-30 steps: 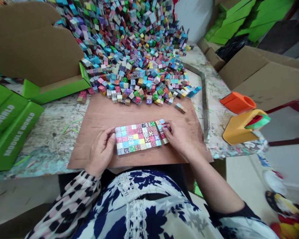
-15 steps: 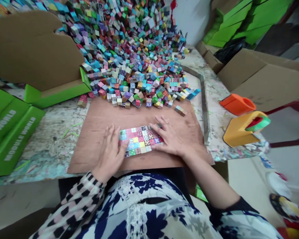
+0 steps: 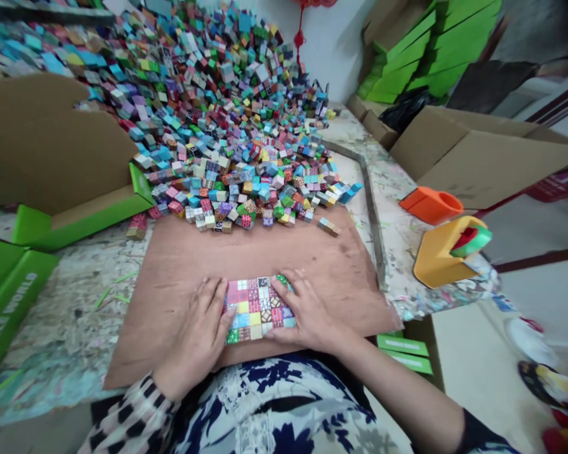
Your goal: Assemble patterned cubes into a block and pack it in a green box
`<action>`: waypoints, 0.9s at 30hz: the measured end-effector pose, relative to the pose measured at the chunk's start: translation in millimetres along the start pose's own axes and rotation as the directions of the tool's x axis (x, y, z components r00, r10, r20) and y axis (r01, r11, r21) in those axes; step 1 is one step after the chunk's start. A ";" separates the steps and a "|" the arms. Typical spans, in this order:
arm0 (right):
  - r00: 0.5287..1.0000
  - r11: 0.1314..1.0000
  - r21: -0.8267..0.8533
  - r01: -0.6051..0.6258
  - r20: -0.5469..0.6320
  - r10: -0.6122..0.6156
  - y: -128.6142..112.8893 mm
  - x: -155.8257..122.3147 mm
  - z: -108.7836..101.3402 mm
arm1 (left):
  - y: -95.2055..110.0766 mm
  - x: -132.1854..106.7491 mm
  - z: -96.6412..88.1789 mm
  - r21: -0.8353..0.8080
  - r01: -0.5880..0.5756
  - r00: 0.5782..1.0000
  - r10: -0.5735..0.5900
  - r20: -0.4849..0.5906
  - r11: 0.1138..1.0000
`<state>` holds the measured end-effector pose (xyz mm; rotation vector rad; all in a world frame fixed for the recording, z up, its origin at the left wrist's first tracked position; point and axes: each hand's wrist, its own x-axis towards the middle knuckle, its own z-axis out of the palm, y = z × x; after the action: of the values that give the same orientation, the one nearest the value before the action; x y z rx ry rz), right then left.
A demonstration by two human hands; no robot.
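Cube mat (image 3: 258, 308) sits flat on the brown board (image 3: 265, 252) near the bench (image 3: 66, 302) edge. Left hand (image 3: 196, 337) and right hand (image 3: 307, 315) lie flat against its two ends, fingers loosely spread, nothing pinched. I'd say that squeeze holds the loose rows tight. Huge cube pile (image 3: 227, 126) behind, green box (image 3: 76, 217) on the left, cardboard cartons (image 3: 478, 157) on the right.

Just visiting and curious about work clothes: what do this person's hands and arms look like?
The left hand and the right hand are bare, no gloves. The left arm wears a long sleeve checked in black, white and pink. The right forearm is uncovered, up to a dark short sleeve near the elbow.
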<state>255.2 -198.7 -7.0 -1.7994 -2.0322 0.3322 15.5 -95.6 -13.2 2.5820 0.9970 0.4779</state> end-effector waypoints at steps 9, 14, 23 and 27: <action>0.999 0.999 0.035 0.012 0.053 -0.014 -7.9 -0.8 -4.6 | -4.2 -18.4 4.8 0.047 0.026 1.000 -0.025 -0.014 0.999; 0.996 0.999 0.050 0.016 0.087 -0.020 -5.1 5.5 -8.5 | -7.6 -18.1 7.2 0.066 0.034 0.999 -0.033 -0.028 0.997; 0.994 0.998 0.069 0.010 0.110 -0.017 -10.5 5.3 -17.3 | -5.1 -16.5 -2.9 -0.087 0.147 0.989 -0.146 0.014 0.985; 0.995 0.997 0.053 -0.052 0.082 0.048 7.3 13.9 -39.9 | -9.6 -11.7 -21.1 -0.270 0.300 0.950 -0.311 0.003 0.915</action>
<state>278.3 -187.5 27.3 -1.8331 -2.0135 0.4787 -7.1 -93.1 -0.7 2.1372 1.2319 0.5391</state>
